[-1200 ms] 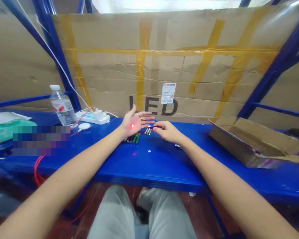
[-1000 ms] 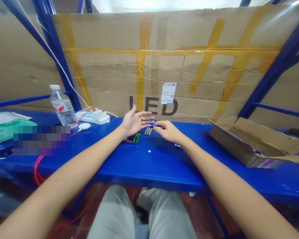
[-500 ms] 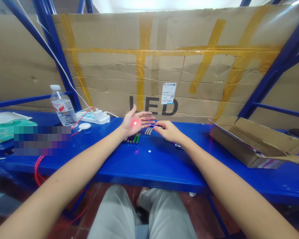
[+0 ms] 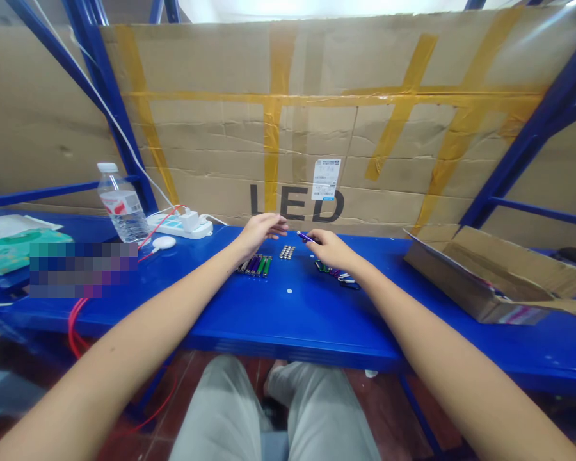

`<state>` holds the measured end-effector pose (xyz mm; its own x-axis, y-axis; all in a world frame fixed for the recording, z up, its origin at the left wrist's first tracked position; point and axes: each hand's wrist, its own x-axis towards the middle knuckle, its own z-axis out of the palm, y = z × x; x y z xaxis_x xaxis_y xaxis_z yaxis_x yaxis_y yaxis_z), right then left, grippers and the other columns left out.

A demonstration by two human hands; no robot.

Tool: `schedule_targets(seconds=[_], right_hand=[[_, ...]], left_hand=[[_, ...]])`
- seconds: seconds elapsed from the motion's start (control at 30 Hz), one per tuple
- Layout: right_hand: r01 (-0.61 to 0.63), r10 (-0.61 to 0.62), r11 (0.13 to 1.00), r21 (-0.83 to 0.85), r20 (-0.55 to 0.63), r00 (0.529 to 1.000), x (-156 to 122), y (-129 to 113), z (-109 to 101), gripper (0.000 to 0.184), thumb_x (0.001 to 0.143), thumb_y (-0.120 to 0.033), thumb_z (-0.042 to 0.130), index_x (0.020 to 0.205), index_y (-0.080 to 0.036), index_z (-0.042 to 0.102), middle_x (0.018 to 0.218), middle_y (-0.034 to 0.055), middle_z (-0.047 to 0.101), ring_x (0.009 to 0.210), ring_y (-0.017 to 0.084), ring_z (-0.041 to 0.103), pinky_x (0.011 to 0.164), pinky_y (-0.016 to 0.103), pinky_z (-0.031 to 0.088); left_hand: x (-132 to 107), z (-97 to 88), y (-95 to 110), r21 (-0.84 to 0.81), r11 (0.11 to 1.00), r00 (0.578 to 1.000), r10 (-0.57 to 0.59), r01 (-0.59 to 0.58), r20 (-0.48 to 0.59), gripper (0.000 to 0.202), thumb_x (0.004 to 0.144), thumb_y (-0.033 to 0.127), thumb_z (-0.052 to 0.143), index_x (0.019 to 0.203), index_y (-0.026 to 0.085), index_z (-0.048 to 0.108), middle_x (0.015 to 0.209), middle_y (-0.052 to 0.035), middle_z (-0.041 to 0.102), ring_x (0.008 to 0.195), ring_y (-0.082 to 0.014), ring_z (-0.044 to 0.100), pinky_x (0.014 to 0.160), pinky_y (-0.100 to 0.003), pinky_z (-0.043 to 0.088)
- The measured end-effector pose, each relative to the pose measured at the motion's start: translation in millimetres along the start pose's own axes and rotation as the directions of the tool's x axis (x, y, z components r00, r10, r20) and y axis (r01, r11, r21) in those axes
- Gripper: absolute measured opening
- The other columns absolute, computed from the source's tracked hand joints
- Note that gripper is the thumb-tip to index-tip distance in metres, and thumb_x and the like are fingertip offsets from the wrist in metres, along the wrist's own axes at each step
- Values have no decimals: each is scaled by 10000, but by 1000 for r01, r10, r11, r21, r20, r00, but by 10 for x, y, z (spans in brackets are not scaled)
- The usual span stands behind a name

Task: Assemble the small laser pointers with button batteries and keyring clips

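My right hand point(image 4: 332, 248) pinches a small purple pen-like light point(image 4: 304, 237), its tip pointing left toward my left hand point(image 4: 262, 229). My left hand hovers palm down over the blue bench point(image 4: 288, 314), fingers loosely stretched, holding nothing. Just below it lies a row of several small coloured pen lights point(image 4: 255, 264). A cluster of small silver button cells point(image 4: 287, 251) sits between my hands. More small coloured pieces with clips point(image 4: 338, 275) lie under my right wrist.
A water bottle point(image 4: 120, 203), a white power strip point(image 4: 178, 225) with red and white cables and a round white device point(image 4: 162, 242) stand at the left. An open cardboard box point(image 4: 489, 272) lies at the right. A taped cardboard sheet marked LED point(image 4: 297, 128) backs the bench.
My left hand has turned from palm up to palm down, and the red light spot on it is gone. My right hand has lifted the purple light slightly and shifted right.
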<state>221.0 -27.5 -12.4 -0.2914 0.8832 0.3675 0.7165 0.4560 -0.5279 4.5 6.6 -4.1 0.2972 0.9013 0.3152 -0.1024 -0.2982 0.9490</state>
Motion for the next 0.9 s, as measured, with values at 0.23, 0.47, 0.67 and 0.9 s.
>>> schedule_targets(seconds=[0.23, 0.47, 0.67, 0.9], right_hand=[[-98, 108, 976, -195, 39, 993, 50, 236, -55, 217, 906, -196, 514, 940, -140, 721, 903, 109, 737, 797, 217, 634, 694, 283, 425], [-77, 108, 966, -248, 115, 987, 110, 538, 18, 297, 925, -194, 550, 1157, -164, 732, 1187, 140, 713, 1055, 289, 659, 897, 343, 472], [-87, 112, 968, -236, 96, 989, 187, 556, 108, 302, 925, -176, 565, 1206, -156, 675, 1233, 145, 687, 1103, 262, 629, 905, 318, 458], [-59, 84, 972, -229, 99, 992, 199, 606, 105, 175, 882, -230, 613, 1025, -178, 700, 976, 70, 713, 835, 182, 625, 710, 259, 440]], left_hand=[[81, -103, -83, 306, 952, 993, 62, -28, -101, 149, 868, 152, 557, 899, 137, 702, 842, -75, 737, 767, -153, 677, 703, -281, 495], [91, -175, -118, 371, 929, 992, 62, -15, -113, 129, 836, 147, 565, 862, 141, 691, 800, -66, 717, 756, -168, 656, 799, -346, 518], [109, -225, -154, 401, 916, 992, 49, 1, -114, 126, 776, 119, 595, 851, 149, 692, 787, -56, 710, 762, -174, 645, 820, -362, 519], [135, -247, -212, 428, 904, 996, 63, -29, -66, 138, 779, 148, 593, 869, 147, 698, 794, -56, 711, 771, -176, 649, 819, -354, 520]])
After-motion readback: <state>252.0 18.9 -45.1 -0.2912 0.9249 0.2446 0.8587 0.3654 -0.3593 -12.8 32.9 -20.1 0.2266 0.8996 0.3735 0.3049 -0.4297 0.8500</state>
